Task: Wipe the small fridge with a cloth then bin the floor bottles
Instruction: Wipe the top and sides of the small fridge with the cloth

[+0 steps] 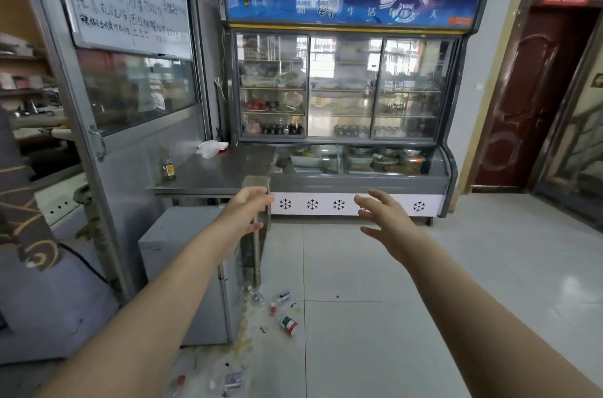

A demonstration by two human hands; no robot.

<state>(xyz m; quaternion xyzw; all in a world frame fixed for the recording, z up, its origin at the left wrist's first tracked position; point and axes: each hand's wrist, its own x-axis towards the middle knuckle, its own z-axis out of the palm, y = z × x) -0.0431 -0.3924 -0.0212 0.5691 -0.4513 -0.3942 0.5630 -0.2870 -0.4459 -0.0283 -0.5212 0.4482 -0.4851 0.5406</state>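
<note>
- Both hands reach forward with nothing in them: the left hand [248,211] has its fingers loosely spread near the corner of the counter [208,174], and the right hand [385,221] is splayed wide in open air.
- A grey cloth [256,184] lies folded over that counter corner, just beyond the left fingertips; whether they touch it cannot be told.
- I judge the task barely begun: the cloth is not yet picked up and no wiping of the fridge [189,270] shows.
- The fridge is a low, boxy grey cabinet with a flat matte top, standing below the counter's edge by the left forearm.
- Bottles [287,322] lie scattered on the floor [424,299] just beside the fridge front: clear plastic, small, on their sides, one with a red and green label, one with a red cap.
- More small litter sits nearer the camera at the bottom edge, amid yellowish staining on the tiles.
- No bin is in view, so binning is all left to do.
- The counter is brushed steel, dull and smooth; the floor tiles are pale and glossy with reflections.
- Behind stands a glass-fronted display cooler [342,87].
</note>
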